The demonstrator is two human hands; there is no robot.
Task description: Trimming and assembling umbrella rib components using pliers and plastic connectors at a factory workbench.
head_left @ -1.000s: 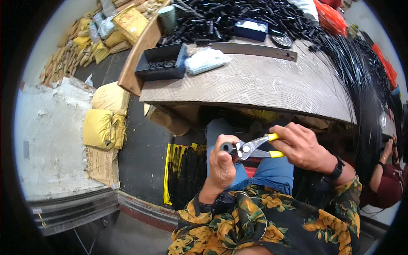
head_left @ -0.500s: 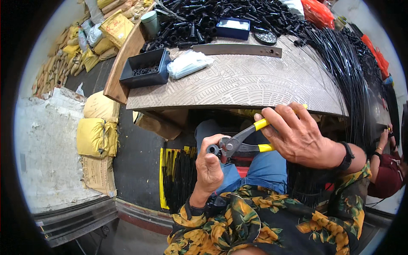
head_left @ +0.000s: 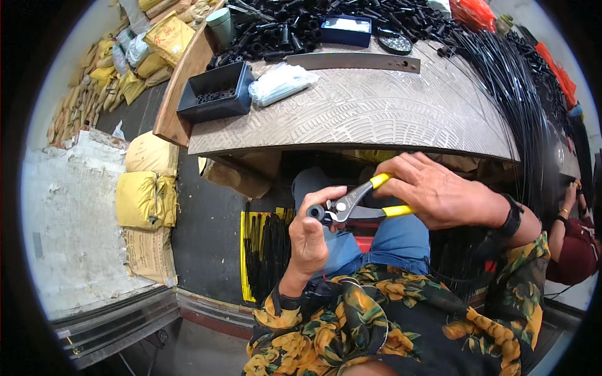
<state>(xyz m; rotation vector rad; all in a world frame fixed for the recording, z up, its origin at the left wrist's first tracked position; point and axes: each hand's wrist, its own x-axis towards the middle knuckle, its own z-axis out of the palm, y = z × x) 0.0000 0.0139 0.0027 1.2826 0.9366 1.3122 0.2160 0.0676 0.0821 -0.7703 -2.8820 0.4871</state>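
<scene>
My left hand [head_left: 308, 243] is closed around a small black tubular part [head_left: 315, 213], its round open end turned up between thumb and forefinger. Against the side of that part sit the jaws of steel end-cutting pliers [head_left: 351, 205] with yellow-sleeved handles. The handles stand apart in a V. My right hand [head_left: 433, 191] grips the pliers, its fingers over the upper handle and the lower handle running toward the palm. Both hands are above my lap, just in front of the table edge. What lies inside the jaws is too small to make out.
On the patterned table [head_left: 351, 119] are a black bin of small parts [head_left: 216, 94], a plastic bag [head_left: 282, 86], a metal strip [head_left: 351, 61], a blue box [head_left: 346, 31] and heaped black tubes [head_left: 282, 31]. Black rods [head_left: 501, 81] hang at right, near another person [head_left: 572, 250].
The pliers have turned slightly at the black part, and my right hand has rolled farther over the upper handle, hiding its end. My left hand keeps its hold.
</scene>
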